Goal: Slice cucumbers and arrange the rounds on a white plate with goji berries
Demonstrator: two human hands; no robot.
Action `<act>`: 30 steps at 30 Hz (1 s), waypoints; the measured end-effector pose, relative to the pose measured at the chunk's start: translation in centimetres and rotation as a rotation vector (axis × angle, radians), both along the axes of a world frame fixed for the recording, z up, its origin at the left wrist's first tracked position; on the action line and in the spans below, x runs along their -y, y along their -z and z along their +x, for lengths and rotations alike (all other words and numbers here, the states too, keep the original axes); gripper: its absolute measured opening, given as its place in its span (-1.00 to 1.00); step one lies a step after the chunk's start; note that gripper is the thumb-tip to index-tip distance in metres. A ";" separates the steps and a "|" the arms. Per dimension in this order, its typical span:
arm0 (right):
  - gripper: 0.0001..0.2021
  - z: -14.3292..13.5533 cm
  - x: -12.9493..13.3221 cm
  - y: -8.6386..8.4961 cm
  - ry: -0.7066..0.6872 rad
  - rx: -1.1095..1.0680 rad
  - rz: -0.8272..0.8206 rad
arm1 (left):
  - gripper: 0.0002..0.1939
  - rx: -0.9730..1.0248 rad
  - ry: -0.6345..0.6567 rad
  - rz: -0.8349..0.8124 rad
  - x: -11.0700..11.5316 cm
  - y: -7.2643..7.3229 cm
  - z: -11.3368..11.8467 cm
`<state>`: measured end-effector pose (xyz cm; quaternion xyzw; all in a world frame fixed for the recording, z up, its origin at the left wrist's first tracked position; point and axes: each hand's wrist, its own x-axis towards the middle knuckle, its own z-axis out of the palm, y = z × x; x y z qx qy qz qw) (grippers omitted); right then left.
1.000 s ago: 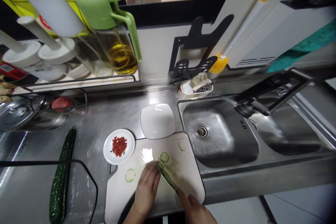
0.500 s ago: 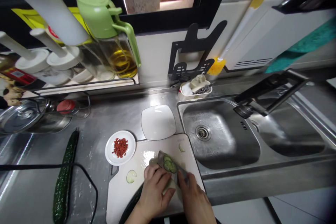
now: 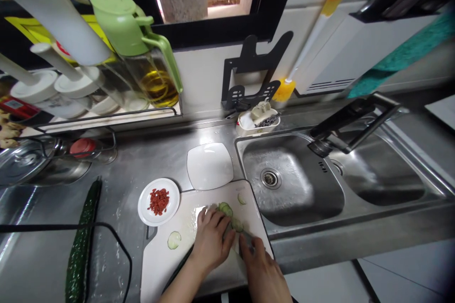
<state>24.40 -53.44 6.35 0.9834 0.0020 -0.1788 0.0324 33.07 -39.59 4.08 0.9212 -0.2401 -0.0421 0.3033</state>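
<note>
My left hand (image 3: 213, 237) is curled low over the cutting board (image 3: 156, 255), closed on the near cucumber. Part of this dark green cucumber (image 3: 179, 267) shows beside my left forearm; its cut end is hidden under my fingers. My right hand (image 3: 261, 262) grips a knife (image 3: 246, 240), whose blade is mostly hidden and blurred between my hands. Cucumber slices (image 3: 225, 209) lie overlapped just beyond my left fingertips, with further slices (image 3: 236, 225) by the blade. One loose slice (image 3: 174, 240) rests at the board's left, and a thin piece (image 3: 241, 198) near its far right corner.
A white plate of red dried berries (image 3: 159, 201) overlaps the board's far left corner. Behind the board is a square white plate (image 3: 210, 165). A whole cucumber (image 3: 83, 241) lies left, crossed by a black cable (image 3: 113, 232). The double sink (image 3: 295, 180) adjoins on the right.
The slices that lay on the knife blade now show beyond my left fingers, spread in a short row. The blade has dropped lower and is less visible. The view has shifted slightly right.
</note>
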 end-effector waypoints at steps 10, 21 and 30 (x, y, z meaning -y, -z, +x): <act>-0.43 0.6 0.6 -0.3 -0.087 0.024 0.020 | -0.80 -0.065 0.099 -0.123 0.1 -1.3 -0.7; -0.33 1.2 0.1 -1.7 0.004 -0.168 0.121 | -0.68 0.039 -0.131 -0.052 -1.6 0.9 -0.3; -0.48 1.1 0.3 -0.9 0.235 -0.340 0.444 | -0.77 -0.006 -0.218 -0.138 -4.3 3.8 -4.3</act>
